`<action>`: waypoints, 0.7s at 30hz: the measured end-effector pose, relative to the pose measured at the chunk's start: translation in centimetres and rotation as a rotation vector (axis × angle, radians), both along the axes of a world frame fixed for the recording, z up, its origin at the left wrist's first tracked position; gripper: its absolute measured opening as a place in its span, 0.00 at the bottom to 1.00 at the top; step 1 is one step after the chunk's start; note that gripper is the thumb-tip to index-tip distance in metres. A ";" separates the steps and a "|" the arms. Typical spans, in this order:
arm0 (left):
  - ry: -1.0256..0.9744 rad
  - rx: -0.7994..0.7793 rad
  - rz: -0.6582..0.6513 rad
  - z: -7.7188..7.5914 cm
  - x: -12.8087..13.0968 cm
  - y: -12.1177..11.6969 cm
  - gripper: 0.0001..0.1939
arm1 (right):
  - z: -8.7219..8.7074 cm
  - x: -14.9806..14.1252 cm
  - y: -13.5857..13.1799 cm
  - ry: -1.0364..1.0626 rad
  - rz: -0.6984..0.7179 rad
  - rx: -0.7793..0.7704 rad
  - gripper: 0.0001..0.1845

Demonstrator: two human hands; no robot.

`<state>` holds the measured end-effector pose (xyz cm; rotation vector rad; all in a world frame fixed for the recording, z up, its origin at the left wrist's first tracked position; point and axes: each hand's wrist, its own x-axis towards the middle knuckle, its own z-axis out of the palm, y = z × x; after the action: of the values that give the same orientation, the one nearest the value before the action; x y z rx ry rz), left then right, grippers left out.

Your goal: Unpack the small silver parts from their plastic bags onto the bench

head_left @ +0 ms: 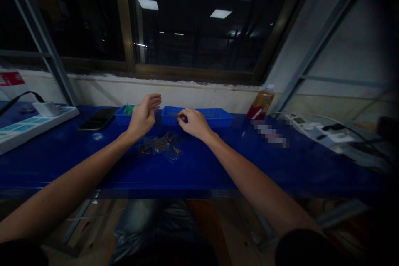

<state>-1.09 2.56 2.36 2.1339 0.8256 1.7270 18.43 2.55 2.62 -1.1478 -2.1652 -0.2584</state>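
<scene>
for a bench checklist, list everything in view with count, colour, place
Table: one, blue, across the middle
Bags: several, clear, golden contents, table centre
Small tray: one, blue, back left
Green items: count unclear, small tray
Long tray: one or two, blue, back centre
Phone: one, dark, table left
Power strip: one, white, far left
Cabled fittings: several, white, far right
Bottle: one, amber, back right
Window: one, dark, behind table
Frames: two, grey, either side
Seat: one, orange, below table
Jeans: one pair, blue, below table
Sleeves: two, black, bottom corners
Left hand: one, between trays
Right hand: one, long tray, holding small piece
</scene>
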 end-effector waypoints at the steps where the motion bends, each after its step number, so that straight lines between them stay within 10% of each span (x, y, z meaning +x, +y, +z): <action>1: -0.031 -0.010 0.000 0.1 0.0 0.0 0.23 | 0.1 0.1 0.0 0.002 -0.014 0.020 0.07; 5: -0.119 -0.165 -0.029 0.2 0.5 -0.2 0.18 | 0.3 0.0 -0.2 0.013 -0.065 0.120 0.08; 11: -0.140 -0.848 -0.220 -0.1 1.6 -0.9 0.14 | -0.1 -0.8 -0.7 -0.106 -0.076 0.236 0.09; 21: -0.204 -0.867 -0.197 -0.1 1.4 -0.5 0.04 | -0.1 -1.6 -1.3 -0.199 -0.013 0.254 0.06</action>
<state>0.31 2.04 2.25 1.3755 1.0144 1.1427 16.86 1.22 2.47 -1.0271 -2.2173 -0.6576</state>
